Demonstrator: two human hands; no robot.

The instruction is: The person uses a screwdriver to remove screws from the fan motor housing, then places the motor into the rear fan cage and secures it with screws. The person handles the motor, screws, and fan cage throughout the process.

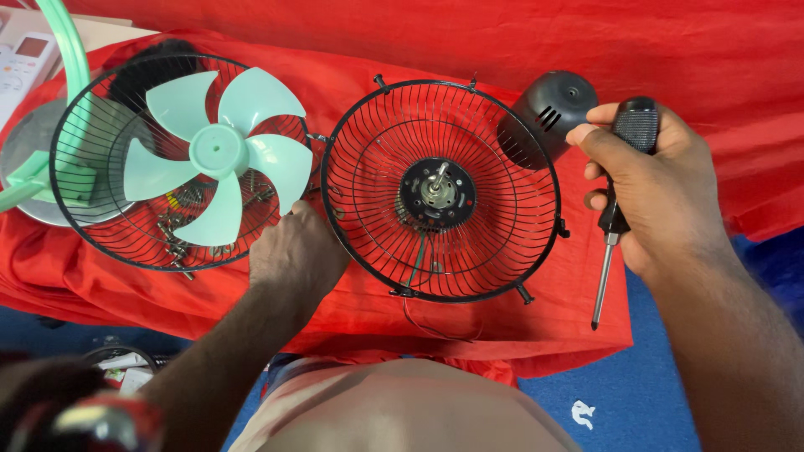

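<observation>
My right hand [662, 188] grips a screwdriver [615, 209] by its black handle, the shaft pointing down. My left hand [293, 251] rests on the red cloth, its fingers reaching into the lower right edge of a black wire guard [88, 125]. That guard holds a mint-green fan blade [219, 151] and several loose screws [172, 230]. To its right lies a second black wire guard [536, 218] with the fan motor [435, 194] and bare shaft at its centre. A black motor cover [548, 113] lies just left of my right hand.
Everything lies on a red cloth [469, 50] over a low surface, with blue floor [636, 393] below it. A grey round fan base [25, 159] with a mint-green stand [63, 46] is at the far left. A white remote [21, 63] sits top left.
</observation>
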